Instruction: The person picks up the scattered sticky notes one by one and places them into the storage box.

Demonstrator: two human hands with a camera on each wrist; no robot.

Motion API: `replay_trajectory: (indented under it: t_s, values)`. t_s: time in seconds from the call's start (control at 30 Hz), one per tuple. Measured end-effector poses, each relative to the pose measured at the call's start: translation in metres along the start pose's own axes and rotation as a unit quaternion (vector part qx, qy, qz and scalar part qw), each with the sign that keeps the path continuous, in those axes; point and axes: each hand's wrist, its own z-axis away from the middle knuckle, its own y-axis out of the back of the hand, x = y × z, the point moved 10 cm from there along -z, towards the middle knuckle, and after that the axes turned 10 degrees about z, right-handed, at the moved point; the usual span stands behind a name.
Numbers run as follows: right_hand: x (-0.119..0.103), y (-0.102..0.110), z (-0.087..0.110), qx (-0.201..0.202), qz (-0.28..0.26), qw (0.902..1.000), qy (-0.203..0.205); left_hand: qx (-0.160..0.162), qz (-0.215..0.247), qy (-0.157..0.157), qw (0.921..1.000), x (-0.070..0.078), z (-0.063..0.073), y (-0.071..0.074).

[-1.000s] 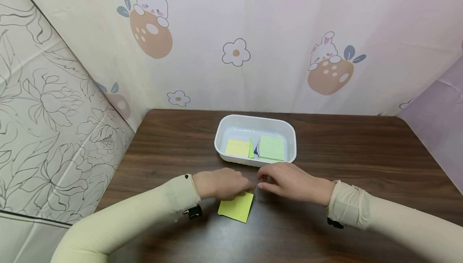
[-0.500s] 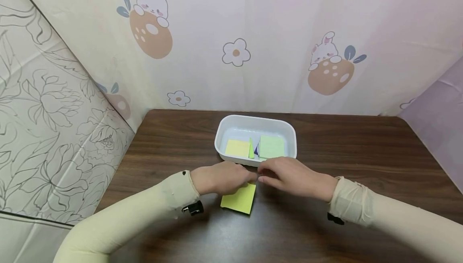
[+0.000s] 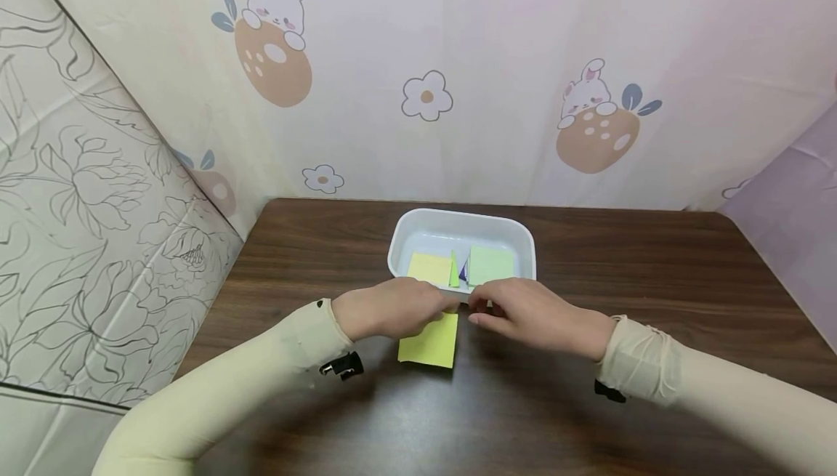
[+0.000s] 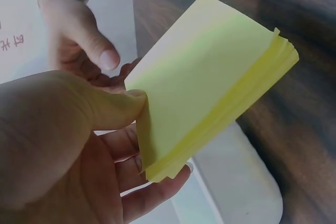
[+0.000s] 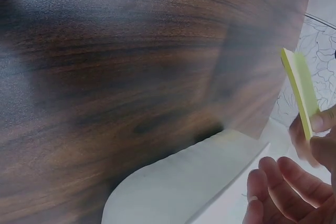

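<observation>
My left hand (image 3: 392, 309) pinches a thick pad of yellow sticky notes (image 4: 199, 72), thumb on its face and fingers behind it. The pad is raised above the table and tilted, just in front of the white plastic box (image 3: 471, 224). To its right, my right hand (image 3: 539, 316) hovers by the box's front rim with loosely bent fingers, holding nothing. In the right wrist view the right fingers (image 5: 286, 192) are spread a little below the yellow pad. Inside the box lie a pale yellow note pad (image 3: 429, 267) and a pale green one (image 3: 492, 265).
Between the pads in the box stand a bright green piece (image 3: 454, 270) and a small purple piece (image 3: 463, 271). The dark wooden table (image 3: 628, 265) ends at a printed curtain (image 3: 497, 62) behind. A flower-patterned sheet (image 3: 98, 192) hangs along the left side.
My left hand has carried the yellow sticky-note pad up and toward the box. My right hand has shifted slightly toward the box's front rim. The box and its contents stay put.
</observation>
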Motion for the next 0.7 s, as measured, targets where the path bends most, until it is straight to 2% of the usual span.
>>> replay_trajectory:
  t_s: [0.3, 0.7]
  values:
    - [0.0, 0.003, -0.001, 0.0, 0.0, 1.0, 0.004, 0.03, 0.008, 0.012, 0.9995, -0.006, 0.003, 0.02]
    - [0.001, 0.009, -0.003, 0.006, 0.005, 0.9999, 0.006, 0.058, 0.011, 0.01, 0.9982, -0.016, 0.007, 0.036]
